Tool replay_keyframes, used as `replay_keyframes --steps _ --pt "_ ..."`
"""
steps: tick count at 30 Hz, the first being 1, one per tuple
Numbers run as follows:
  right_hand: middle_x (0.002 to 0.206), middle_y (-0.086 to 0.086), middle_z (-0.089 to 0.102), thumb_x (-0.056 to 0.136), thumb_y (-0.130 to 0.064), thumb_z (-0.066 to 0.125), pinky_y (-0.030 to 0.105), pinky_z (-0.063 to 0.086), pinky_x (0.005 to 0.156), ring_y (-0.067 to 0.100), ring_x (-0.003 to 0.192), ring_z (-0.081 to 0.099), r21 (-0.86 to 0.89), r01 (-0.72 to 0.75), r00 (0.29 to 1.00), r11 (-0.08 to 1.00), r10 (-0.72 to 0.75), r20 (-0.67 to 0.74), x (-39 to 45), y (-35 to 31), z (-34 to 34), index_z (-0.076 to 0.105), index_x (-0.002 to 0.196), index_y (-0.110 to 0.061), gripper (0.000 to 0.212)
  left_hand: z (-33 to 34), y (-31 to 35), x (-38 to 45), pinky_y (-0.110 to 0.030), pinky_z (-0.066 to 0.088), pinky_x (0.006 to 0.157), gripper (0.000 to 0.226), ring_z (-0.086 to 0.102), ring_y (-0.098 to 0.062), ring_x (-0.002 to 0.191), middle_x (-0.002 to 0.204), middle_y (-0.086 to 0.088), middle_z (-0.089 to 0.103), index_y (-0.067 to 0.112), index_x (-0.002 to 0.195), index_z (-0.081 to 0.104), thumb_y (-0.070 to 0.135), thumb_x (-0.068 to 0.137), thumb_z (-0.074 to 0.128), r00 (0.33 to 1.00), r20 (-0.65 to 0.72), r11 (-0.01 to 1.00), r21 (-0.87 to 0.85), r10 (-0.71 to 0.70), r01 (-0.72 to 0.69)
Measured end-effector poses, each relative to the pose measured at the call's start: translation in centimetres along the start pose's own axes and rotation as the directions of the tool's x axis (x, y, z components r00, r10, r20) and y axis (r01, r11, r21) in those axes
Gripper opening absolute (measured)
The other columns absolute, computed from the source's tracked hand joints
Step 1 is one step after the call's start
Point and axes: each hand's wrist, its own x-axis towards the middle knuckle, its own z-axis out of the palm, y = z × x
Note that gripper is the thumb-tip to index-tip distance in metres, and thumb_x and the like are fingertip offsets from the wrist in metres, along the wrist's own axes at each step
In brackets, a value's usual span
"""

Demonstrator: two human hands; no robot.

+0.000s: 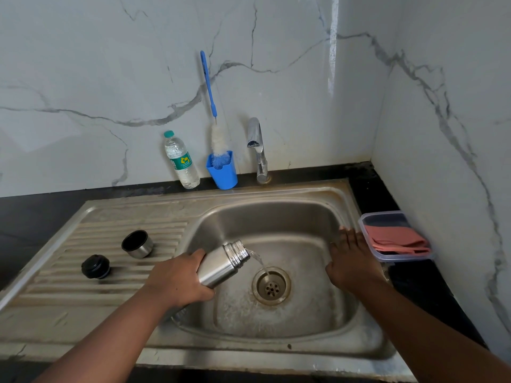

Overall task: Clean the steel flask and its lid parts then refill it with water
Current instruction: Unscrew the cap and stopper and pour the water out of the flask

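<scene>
Flask [221,265] lies tilted at centre frame over the sink [276,217], gripped by the left hand [177,280], pouring water toward the drain [271,285]. Right hand [351,261] hangs released. Cup [137,244] and stopper [95,266] wait off at left; scrubbing with the brush [214,117] and refilling seem undone.

Two bare forearms show from elbow to fingers, with no sleeve, watch, ring or glove on either (the upper arms lie outside the frame), the left hand [177,280] broad-backed with knuckles visible, the right hand [352,261] showing short plain nails on its fingers.
</scene>
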Motion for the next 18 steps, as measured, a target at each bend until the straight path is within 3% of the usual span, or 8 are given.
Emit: replay_keyframes --steps 18 --pt "0.117 0.034 0.061 0.064 -0.035 0.036 0.045 0.023 0.103 0.049 0.108 0.060 -0.060 0.007 1.000 0.998 -0.007 0.005 -0.28 0.15 -0.43 0.075 0.090 0.000 0.059 -0.11 -0.32 0.04 -0.028 0.040 0.063 0.059 0.060 -0.015 0.086 0.090 0.013 0.051 0.034 0.104 0.045 0.063 0.057 0.066 1.000 0.019 1.000 -0.009 -0.020 0.020"
